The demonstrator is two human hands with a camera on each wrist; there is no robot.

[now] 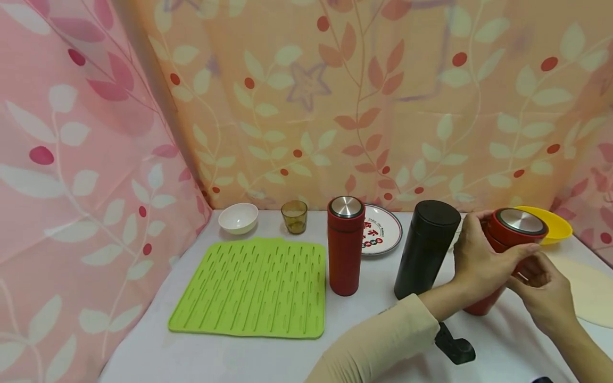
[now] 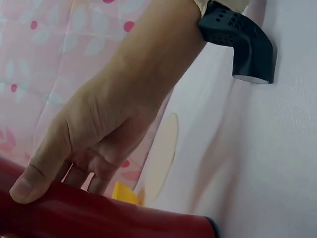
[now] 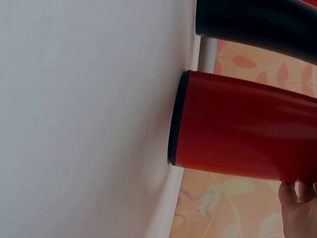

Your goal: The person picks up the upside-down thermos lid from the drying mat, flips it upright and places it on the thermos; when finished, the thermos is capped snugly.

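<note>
Both hands grip a red flask [image 1: 507, 250] at the table's right side.

Sleeve [image 1: 383, 346] and left hand [image 1: 479, 260] reach in nearest the head camera, fingers curled round the flask just under its steel-topped lid [image 1: 521, 223]; the right hand [image 1: 541, 290] closes its fingertips on the other side. Its long axis stands nearly upright, lid up, base on the white table [image 1: 239, 361]. Only the right wrist view shows the black-rimmed base [image 3: 174, 119] flat on the table. Left of it stand a black flask [image 1: 426, 247] and a second red flask [image 1: 346, 244]. Further left lies a green mat [image 1: 254, 290]. Behind are a plate [image 1: 383, 231], yellow bowl [image 1: 557, 226], white bowl [image 1: 238, 218] and glass [image 1: 294, 216]; I cannot tell their contents.
</note>
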